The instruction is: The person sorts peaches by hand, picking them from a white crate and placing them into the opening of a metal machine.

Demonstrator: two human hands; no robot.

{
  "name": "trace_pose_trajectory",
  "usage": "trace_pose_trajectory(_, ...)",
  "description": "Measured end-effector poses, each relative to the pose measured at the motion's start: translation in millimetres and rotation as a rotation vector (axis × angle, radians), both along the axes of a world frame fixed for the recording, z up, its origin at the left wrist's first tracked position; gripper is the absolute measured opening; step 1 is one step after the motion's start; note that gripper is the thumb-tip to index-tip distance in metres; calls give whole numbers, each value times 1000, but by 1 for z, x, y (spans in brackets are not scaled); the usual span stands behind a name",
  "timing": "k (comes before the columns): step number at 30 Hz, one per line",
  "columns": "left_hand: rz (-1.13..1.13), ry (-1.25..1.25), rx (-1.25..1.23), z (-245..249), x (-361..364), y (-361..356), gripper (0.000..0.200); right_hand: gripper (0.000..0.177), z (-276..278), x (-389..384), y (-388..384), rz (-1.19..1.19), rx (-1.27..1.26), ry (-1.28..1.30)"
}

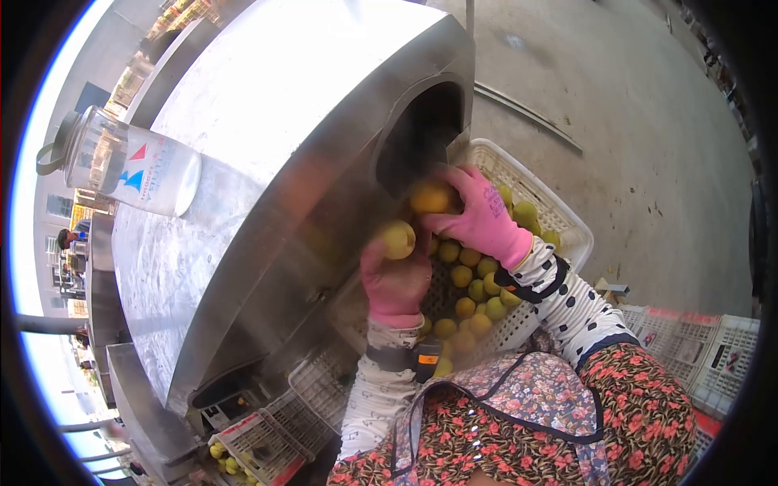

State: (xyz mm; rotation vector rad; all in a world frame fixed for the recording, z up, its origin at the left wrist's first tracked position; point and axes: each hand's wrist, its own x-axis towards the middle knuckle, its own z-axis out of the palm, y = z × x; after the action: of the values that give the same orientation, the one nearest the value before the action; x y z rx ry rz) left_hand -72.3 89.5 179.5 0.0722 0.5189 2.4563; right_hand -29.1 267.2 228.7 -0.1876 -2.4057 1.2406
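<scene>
My left hand (397,285), in a pink glove, is closed around a pale yellow-green fruit (398,240), round and peach-like. Just above it to the right, my right hand (484,217), also pink-gloved, grips an orange-yellow fruit (429,197) between thumb and fingers. Both hands are over a white plastic crate (577,235), in front of a dark round opening (417,134) in a metal machine. Several green and yellow fruits (478,287) lie in the crate, partly hidden by my hands and forearms.
A clear plastic bottle (134,166) with a handled lid stands on the shiny metal top (235,105). More white crates are at the lower left (267,437) and right (689,348). A metal strip (527,117) lies on the concrete floor.
</scene>
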Motion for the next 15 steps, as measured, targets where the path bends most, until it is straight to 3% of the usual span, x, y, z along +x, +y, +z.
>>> trace_pose_trajectory(1,16,-25,-34,1,-1,1,54,62,-8,-14,7,-51,90,34)
trace_pose_trajectory(3,44,-98,-71,-5,-4,0,54,62,-41,-64,23,-93,476,-146)
trace_pose_trajectory(5,38,-181,-69,-17,2,-5,53,63,-48,-91,24,-135,646,-146)
trace_pose_trajectory(7,-6,-208,-19,-19,-4,0,52,65,-28,-110,23,-202,630,77)
trace_pose_trajectory(9,50,-288,-130,-12,-2,3,53,65,-4,-74,18,-146,237,197)
trace_pose_trajectory(10,66,-160,-202,-8,-3,8,53,65,3,-58,11,-116,50,260)
trace_pose_trajectory(11,91,-38,-275,-5,-3,14,54,64,-1,-40,-5,-42,-57,172)
trace_pose_trajectory(12,101,247,-370,-3,-1,23,54,63,-5,-20,-22,27,-161,80)
trace_pose_trajectory(13,66,324,-352,-3,-1,31,56,62,-8,-10,-28,91,-263,-11)
trace_pose_trajectory(14,33,400,-332,-4,0,38,57,61,-8,-9,-25,26,-223,23)
trace_pose_trajectory(15,-39,269,-206,-4,-2,43,59,61,-7,-10,-23,-36,-182,61)
